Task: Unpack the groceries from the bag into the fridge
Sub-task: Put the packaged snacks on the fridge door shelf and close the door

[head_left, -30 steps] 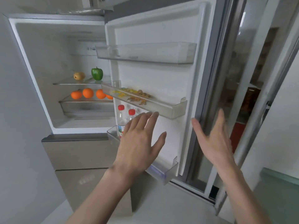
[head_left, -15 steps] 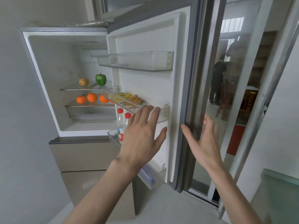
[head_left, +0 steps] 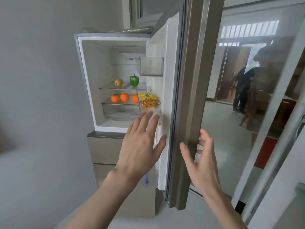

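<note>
The fridge (head_left: 92, 80) stands ahead with its door (head_left: 186, 96) swung nearly edge-on toward me. My left hand (head_left: 140, 146) is flat, fingers apart, in front of the door's inner side below the middle door shelf. My right hand (head_left: 201, 161) curls around the door's outer edge, thumb on the near face, fingers behind it. Inside lie a green pepper (head_left: 134, 80) and a brownish fruit (head_left: 118, 82) on the upper shelf, oranges (head_left: 124, 97) on the lower one. Yellow snack packets (head_left: 148, 100) sit in the middle door shelf. No grocery bag is in view.
Grey drawer fronts (head_left: 104, 146) sit under the open compartment. A grey wall (head_left: 36, 96) is on the left. On the right, a glass sliding door (head_left: 247, 96) shows a person standing beyond it and wooden furniture.
The fridge door has swung from wide open to nearly edge-on. My right hand has come onto its outer edge; the bottles in the lower door shelf are now hidden behind my left hand.
</note>
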Motion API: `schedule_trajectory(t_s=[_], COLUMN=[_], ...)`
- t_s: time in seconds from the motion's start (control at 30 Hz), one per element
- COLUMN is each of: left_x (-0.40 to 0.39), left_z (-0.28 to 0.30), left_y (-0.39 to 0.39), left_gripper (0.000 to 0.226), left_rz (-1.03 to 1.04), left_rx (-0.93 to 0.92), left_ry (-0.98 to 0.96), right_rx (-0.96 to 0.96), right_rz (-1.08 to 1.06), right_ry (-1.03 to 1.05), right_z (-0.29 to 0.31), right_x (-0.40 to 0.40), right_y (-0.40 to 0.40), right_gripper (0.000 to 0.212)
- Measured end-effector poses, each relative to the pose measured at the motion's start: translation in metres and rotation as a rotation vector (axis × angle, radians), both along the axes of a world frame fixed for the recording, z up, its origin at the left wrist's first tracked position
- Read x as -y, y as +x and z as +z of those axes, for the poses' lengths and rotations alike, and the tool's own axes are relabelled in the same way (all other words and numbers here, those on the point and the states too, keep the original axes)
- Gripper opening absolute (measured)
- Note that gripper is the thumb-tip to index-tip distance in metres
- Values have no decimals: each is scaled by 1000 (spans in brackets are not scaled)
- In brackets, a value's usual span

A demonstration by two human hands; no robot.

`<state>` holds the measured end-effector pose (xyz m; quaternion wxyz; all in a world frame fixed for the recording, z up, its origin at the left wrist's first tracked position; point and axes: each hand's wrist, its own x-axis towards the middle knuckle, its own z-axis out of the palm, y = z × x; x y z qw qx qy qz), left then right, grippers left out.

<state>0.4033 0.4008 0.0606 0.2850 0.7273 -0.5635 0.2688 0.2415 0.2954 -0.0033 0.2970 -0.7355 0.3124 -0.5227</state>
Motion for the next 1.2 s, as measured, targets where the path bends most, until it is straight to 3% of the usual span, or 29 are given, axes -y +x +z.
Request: schedule_trajectory(t_s=[0.17,0.43,0.77,0.97,1.2], left_x=[-34,-74,-92,-84,-56], left_z=[-4,-23,-34,-41,-45], left_y=[15,55,143,206,271], left_gripper=[54,72,85,85,89], left_rz=[-51,-30,82,205,307], left_rx=[-95,-209,-163,-186,-326], left_ry=[-69,-115,-148,-184,-299], right_rx=[-44,-201,-230,-152,-184], right_rz=[54,170,356,407,296], right_ry=[-96,-228,-362,-455,-623], right_z=[0,19,29,16,2], right_x=[-36,-59,-32,-9,34], right_y=[34,90,216,297,382], right_gripper=[58,59,67,72,70])
